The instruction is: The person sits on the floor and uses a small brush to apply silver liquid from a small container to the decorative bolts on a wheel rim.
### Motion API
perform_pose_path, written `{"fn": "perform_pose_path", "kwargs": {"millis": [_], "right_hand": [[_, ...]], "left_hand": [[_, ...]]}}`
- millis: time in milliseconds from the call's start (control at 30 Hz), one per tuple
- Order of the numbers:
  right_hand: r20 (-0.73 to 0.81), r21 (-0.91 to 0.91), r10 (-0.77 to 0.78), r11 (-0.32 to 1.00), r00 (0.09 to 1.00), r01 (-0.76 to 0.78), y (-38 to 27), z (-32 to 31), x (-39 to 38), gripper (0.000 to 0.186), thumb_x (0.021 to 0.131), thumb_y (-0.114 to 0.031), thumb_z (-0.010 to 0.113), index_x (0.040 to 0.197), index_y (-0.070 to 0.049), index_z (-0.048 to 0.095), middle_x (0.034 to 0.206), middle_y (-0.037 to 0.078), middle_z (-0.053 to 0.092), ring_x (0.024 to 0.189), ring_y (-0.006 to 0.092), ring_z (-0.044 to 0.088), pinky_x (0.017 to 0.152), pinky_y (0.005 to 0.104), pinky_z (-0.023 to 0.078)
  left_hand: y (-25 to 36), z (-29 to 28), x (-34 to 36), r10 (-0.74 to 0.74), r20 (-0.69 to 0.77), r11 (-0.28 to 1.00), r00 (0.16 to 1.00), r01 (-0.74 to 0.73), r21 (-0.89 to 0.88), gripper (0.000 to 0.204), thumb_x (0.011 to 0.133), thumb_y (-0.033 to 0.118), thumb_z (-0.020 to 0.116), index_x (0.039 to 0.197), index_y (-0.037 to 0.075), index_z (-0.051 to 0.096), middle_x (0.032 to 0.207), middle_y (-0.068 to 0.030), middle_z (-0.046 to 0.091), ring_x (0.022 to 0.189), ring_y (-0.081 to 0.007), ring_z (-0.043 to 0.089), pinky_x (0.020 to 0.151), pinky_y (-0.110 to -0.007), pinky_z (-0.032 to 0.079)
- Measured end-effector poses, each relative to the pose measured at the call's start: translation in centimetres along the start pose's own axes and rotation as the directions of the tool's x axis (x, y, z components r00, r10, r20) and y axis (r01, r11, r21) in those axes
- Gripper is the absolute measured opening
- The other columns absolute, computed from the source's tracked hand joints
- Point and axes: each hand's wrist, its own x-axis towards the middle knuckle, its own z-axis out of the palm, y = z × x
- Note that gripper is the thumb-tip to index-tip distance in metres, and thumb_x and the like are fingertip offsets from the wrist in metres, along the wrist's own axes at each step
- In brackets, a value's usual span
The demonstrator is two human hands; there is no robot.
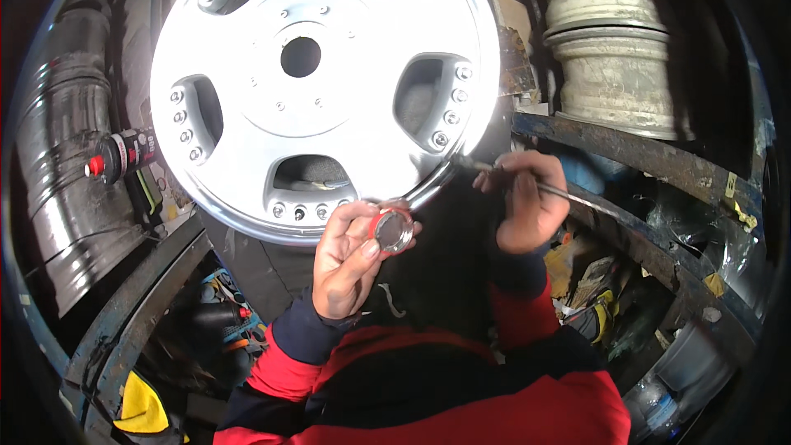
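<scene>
My left hand [348,257] pinches a small round red-edged cup [394,231], tilted so that its grey inside shows. The cup is just in front of the lower rim of a large silver car wheel [321,119], which has windows edged with bolts and a round centre hole. My right hand [534,202] is closed around a long, thin, brush-like tool [589,202]. Its dark tip points left, close to the wheel's lower right rim; I cannot tell whether it touches. The tool's shaft runs back past my hand to the right.
Dull, stained wheel rims [614,41] are stacked at the far right, and shiny barrels [74,148] stand at the left. A dark bottle with a red cap [124,156] is beside the wheel. Metal frame bars [634,156] flank me; a yellow-black cloth [142,404] hangs lower left.
</scene>
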Motion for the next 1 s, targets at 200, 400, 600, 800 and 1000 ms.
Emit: {"fn": "perform_pose_path", "kwargs": {"millis": [200,400,600,800,1000], "right_hand": [[0.348,-0.118,-0.239,0.948,0.906,0.296,-2.8,-0.5,-0.7,0.011,0.082,-0.009,0.056,0.088,0.001,0.056,0.078,0.017,0.063,0.064,0.0232,0.063,0.061,0.0321,0.051],[0.422,-0.28,-0.27,0.869,0.865,0.408,-3.2,0.4,-0.6,0.013,0.076,-0.006,0.058,0.087,-0.002,0.059,0.075,0.014,0.064,0.061,0.025,0.064,0.059,0.0332,0.051],[0.446,-0.275,-0.253,0.874,0.859,0.401,-3.1,0.8,-0.6,0.011,0.077,-0.008,0.058,0.086,-0.001,0.059,0.074,0.014,0.064,0.061,0.0255,0.063,0.06,0.0335,0.052],[0.225,-0.097,-0.094,0.988,0.97,0.118,-2.2,0.4,-1.1,0.022,0.09,-0.021,0.051,0.087,0.001,0.048,0.076,0.016,0.053,0.062,0.0204,0.053,0.061,0.036,0.05],[0.049,0.215,-0.005,0.977,0.999,-0.006,-0.2,-0.3,2.2,0.017,0.095,-0.015,0.046,0.093,0.001,0.048,0.076,0.014,0.054,0.063,0.02,0.055,0.061,0.035,0.051]], "left_hand": [[0.3,1.5,1.4,0.04,-0.028,0.999,0.999,-0.04,0.016,0.043,0.089,0.005,0.058,0.128,0.007,0.04,0.135,-0.0217,0.043,0.119,-0.0301,0.052,0.1,-0.043,0.045],[0.3,1.2,1.3,0.029,-0.026,0.999,0.999,-0.028,0.016,0.045,0.087,0.001,0.061,0.127,0.007,0.042,0.136,-0.022,0.041,0.122,-0.028,0.049,0.101,-0.043,0.043],[0.3,1.1,1.4,0.033,-0.017,0.999,0.999,-0.034,-0.042,0.042,0.086,-0.005,0.057,0.125,0.003,0.042,0.134,-0.0199,0.044,0.122,-0.0255,0.049,0.102,-0.039,0.042],[0.4,0.3,1.7,0.005,0.044,0.999,0.999,-0.003,-0.045,0.039,0.087,-0.007,0.054,0.123,0.003,0.042,0.135,-0.0193,0.044,0.123,-0.0255,0.05,0.103,-0.038,0.041],[0.7,0.4,1.8,-0.081,0.059,0.996,0.995,0.083,-0.037,0.035,0.087,-0.001,0.056,0.119,0.006,0.042,0.135,-0.0218,0.042,0.121,-0.0376,0.051,0.102,-0.046,0.043]]}}
